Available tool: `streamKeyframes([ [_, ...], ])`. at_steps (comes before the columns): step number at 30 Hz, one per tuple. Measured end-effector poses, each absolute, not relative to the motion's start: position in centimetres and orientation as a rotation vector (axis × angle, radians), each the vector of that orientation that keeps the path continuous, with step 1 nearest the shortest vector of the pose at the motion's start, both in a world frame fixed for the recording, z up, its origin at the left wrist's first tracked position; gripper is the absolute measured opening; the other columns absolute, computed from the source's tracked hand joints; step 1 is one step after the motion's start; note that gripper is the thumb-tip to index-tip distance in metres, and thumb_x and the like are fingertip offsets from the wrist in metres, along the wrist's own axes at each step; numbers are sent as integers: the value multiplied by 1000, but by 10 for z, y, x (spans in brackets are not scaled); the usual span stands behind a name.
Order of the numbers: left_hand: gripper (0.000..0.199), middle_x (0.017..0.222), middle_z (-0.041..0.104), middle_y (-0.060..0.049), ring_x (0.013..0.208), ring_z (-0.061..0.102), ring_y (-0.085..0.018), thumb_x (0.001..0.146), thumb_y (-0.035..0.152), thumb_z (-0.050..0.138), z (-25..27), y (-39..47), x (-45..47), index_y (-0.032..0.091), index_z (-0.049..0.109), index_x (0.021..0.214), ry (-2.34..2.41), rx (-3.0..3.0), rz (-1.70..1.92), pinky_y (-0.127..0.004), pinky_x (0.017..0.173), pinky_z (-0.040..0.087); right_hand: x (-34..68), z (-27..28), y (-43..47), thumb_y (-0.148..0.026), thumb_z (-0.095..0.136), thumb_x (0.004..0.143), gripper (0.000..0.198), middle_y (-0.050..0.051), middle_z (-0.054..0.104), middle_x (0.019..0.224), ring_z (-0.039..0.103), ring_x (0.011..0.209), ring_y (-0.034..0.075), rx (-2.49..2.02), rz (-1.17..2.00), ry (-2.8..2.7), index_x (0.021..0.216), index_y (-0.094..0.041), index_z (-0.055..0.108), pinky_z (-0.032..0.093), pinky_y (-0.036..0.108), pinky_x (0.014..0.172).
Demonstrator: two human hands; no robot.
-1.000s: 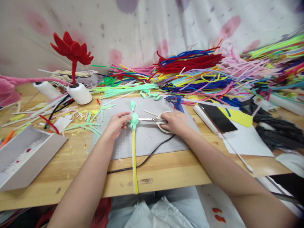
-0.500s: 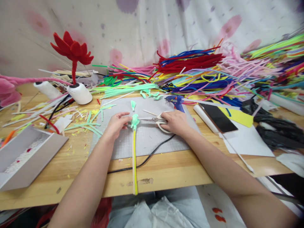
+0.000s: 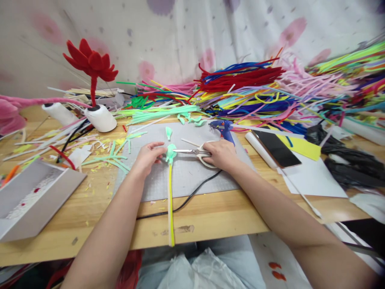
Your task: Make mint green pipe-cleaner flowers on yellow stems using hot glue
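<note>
My left hand (image 3: pixel 149 157) pinches a mint-green flower head made of fuzzy pipe cleaner (image 3: pixel 171 153) at its left side. From it a stem of yellow and pale pipe cleaners (image 3: pixel 171 200) runs toward me, past the table's front edge. In my right hand (image 3: pixel 223 153) is a pair of scissors (image 3: pixel 191 151), fingers through the pale handles. The blades lie together and point left, their tips over the flower head. Just beyond it, a loose mint-green petal piece (image 3: pixel 169 133) lies on the grey cutting mat (image 3: pixel 192 184).
A blue glue gun (image 3: pixel 224 130) lies at the mat's far right; a black cable (image 3: pixel 192 195) crosses the mat. Heaps of coloured pipe cleaners (image 3: pixel 243 80) line the back. A red flower (image 3: pixel 92 62) stands left, a grey box (image 3: pixel 45 196) nearer. A phone (image 3: pixel 275 148) lies right.
The scissor blades were apart and are now together, with the tips lying over the green flower head. Both hands stay in nearly the same place.
</note>
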State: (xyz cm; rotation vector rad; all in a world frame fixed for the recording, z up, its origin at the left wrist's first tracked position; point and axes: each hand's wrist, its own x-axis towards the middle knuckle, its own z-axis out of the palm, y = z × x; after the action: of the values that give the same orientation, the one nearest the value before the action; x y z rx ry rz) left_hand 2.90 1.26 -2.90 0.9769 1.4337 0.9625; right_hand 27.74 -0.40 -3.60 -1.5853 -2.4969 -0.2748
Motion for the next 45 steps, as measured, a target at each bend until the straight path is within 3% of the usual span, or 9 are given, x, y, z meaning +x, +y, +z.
streamKeyframes([
  [20, 49, 57, 55, 2, 45, 46, -6, 47, 25, 74, -28, 12, 29, 11, 64, 92, 1410, 961, 987, -16, 37, 32, 275, -35, -7, -52, 49, 76, 35, 5, 67, 76, 56, 72, 18, -1619, -222, -2476, 83, -19, 60, 24, 28, 60],
  [28, 48, 59, 55, 1, 46, 46, -6, 48, 25, 74, -29, 13, 29, 10, 64, 93, 1415, 976, 980, -16, 37, 33, 274, -37, -5, -47, 50, 77, 30, 4, 66, 78, 55, 69, 17, -1573, -224, -2518, 81, -19, 59, 23, 28, 59],
  [45, 48, 58, 55, 2, 46, 46, -7, 47, 26, 74, -29, 12, 28, 11, 65, 92, 1403, 979, 991, -18, 38, 32, 269, -32, -9, -51, 46, 79, 35, 7, 66, 77, 58, 70, 19, -1825, -193, -2361, 86, -20, 60, 25, 28, 55],
])
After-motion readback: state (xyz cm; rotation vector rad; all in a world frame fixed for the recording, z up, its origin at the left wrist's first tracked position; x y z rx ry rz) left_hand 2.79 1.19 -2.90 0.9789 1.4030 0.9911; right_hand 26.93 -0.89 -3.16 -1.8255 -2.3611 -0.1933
